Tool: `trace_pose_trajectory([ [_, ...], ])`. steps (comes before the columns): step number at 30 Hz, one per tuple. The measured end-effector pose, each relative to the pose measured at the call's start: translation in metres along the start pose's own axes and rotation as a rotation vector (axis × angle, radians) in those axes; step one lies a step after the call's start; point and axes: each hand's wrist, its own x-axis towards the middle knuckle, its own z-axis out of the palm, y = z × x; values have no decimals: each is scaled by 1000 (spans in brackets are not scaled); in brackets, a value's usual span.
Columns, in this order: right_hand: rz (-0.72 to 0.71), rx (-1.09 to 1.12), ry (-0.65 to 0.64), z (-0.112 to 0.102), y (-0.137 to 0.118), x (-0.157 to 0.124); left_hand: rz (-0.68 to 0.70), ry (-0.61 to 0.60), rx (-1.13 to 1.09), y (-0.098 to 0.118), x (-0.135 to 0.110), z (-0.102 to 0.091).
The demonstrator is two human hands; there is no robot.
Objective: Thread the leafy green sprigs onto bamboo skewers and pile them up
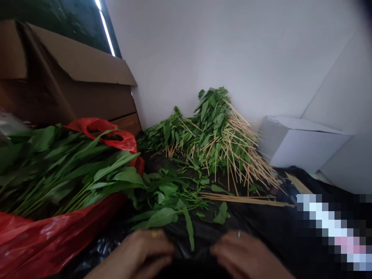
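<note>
Grip unclear, left hand (147, 248) and right hand (241, 250) curl inward; loose leaves (163, 217) lie just beyond.

Before you spreads a black plastic sheet (261, 228), with a red plastic bag (78, 228) of leafy stems (72, 170) at left, loose leaves (165, 217) at centre, a heap of greens and sticks (215, 133) far, and a row of loose sticks (247, 199) nearer you.

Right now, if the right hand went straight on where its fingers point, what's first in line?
Probably the long leaf, near its tip, for the right hand; depth is unclear, so it could pass that and reach the left hand instead.
</note>
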Motion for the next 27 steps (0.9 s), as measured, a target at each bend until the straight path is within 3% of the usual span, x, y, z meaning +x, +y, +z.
trace_pose_trajectory([
  [2,151,72,-157,-10,28,32,49,53,112,17,54,-14],
  [4,255,-32,-247,-11,50,63,71,110,211,19,107,-23],
  [7,266,-150,-335,2,68,95,17,166,367,2,172,-28],
  [10,231,-175,-360,22,75,106,-22,173,467,-19,211,-20],
  [15,235,-191,-354,37,83,98,35,109,529,-41,226,5],
  [18,234,-186,-340,37,89,94,58,131,537,-49,225,8],
  [20,236,-179,-287,36,92,93,85,211,508,-51,225,3],
  [23,198,-180,-106,36,95,94,174,436,441,-49,223,-8],
  [27,96,-262,104,38,97,92,232,662,535,-40,216,-14],
])
